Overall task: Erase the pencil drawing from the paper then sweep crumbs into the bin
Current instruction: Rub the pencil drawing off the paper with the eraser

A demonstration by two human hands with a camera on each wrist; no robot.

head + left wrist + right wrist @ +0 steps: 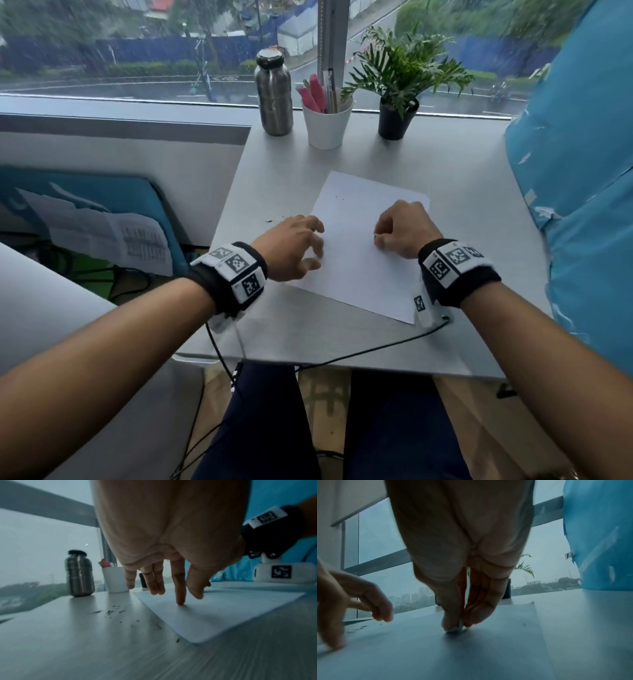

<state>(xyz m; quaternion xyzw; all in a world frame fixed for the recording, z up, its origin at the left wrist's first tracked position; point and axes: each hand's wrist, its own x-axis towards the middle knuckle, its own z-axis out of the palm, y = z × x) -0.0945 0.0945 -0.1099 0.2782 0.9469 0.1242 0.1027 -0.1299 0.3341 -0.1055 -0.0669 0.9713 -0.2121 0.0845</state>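
A white sheet of paper (pixel 359 240) lies tilted on the grey desk (pixel 274 164). My right hand (pixel 399 229) pinches a small pale eraser (pixel 458 628) between thumb and fingers and presses it down on the paper (pixel 488 649). My left hand (pixel 298 246) holds down the sheet's left edge, its fingers spread and straight, with one fingertip (pixel 180 602) touching the paper (pixel 223 612). Dark eraser crumbs (pixel 111 612) lie scattered on the desk left of the sheet, also seen as specks (pixel 274 220) in the head view. I see no pencil marks on the paper.
At the back of the desk stand a steel bottle (pixel 274 92), a white cup of pens (pixel 327 123) and a potted plant (pixel 399 85). A blue plastic-covered bulk (pixel 582 171) crowds the right side. A cable (pixel 359 353) trails off the front edge. No bin is in view.
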